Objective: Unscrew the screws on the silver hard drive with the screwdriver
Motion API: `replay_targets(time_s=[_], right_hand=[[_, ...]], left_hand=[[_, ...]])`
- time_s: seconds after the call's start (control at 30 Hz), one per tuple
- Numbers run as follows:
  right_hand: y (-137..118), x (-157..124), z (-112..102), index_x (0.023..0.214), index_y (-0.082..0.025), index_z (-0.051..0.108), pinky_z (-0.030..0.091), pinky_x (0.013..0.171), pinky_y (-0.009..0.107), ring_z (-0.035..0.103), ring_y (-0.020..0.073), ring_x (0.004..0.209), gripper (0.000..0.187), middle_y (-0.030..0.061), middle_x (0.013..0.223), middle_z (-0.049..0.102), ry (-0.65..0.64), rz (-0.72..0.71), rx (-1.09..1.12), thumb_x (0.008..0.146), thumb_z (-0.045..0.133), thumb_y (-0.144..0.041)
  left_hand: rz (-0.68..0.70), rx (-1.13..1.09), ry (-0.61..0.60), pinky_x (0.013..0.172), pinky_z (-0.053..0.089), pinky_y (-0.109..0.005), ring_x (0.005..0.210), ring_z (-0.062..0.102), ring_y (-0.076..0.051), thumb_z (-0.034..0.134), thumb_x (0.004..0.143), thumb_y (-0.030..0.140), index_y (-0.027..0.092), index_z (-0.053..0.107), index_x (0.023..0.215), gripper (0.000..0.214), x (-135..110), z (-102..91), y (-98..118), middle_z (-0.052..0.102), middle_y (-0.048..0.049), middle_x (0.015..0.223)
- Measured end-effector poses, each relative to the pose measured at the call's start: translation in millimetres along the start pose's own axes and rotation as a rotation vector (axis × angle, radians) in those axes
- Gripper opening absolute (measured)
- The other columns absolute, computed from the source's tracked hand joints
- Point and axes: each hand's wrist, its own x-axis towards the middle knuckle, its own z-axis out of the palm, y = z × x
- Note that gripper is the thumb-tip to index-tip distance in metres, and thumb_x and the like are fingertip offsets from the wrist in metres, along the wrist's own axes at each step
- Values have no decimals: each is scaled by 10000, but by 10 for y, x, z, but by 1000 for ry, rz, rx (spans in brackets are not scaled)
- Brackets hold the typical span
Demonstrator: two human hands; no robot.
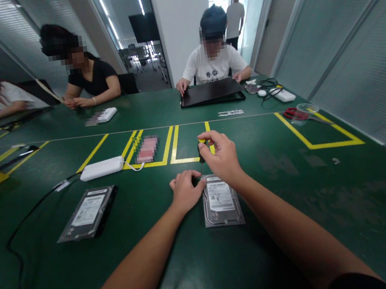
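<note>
A silver hard drive with a white label lies flat on the green table in front of me. My right hand is closed around the black and yellow handle of a screwdriver, held upright with its shaft pointing down at the drive's far left corner. At that same corner my left hand grips the drive's edge, thumb and forefinger close beside the shaft. The screwdriver's tip is hidden by these fingers. Off to the left lies a second hard drive, label up, in what looks like a clear bag.
A white power strip with a black cable lies beyond the second drive, near a pink phone. Right of it are red-handled scissors, a clear plastic cup and small screws. Across the table, a person handles a black panel.
</note>
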Motion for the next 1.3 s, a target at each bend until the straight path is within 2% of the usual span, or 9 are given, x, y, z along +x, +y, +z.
replay_targets(time_s=[0.23, 0.53, 0.77, 1.3], right_hand=[[26, 6, 7, 911, -227, 679, 465, 786, 339, 577, 175, 829, 91, 22, 910, 657, 21, -44, 45, 840, 685, -284], [30, 18, -8, 928, -219, 697, 445, 767, 340, 583, 176, 812, 107, 12, 862, 673, 8, -56, 7, 848, 629, -194], [50, 18, 5, 935, -224, 704, 463, 784, 340, 581, 177, 831, 104, 24, 911, 672, 8, -59, 48, 849, 676, -274], [38, 15, -11, 938, -210, 705, 472, 781, 350, 600, 181, 823, 164, 32, 875, 668, 19, -102, 12, 845, 574, -179]], left_hand=[[5, -10, -1, 928, 332, -415, 1036, 576, -241, 650, 847, 393, 261, 646, 968, 180, 6, 11, -18, 696, 2, 1048], [0, -1, -4, 924, 338, -415, 1024, 581, -242, 655, 847, 387, 257, 648, 970, 180, -2, -2, -3, 697, -2, 1043], [5, -12, 3, 934, 327, -409, 1033, 578, -237, 658, 847, 386, 261, 650, 967, 174, 8, 16, -17, 700, 6, 1057], [4, -9, 0, 922, 322, -411, 1026, 578, -230, 659, 847, 386, 258, 652, 969, 177, 1, 8, -16, 698, 11, 1039]])
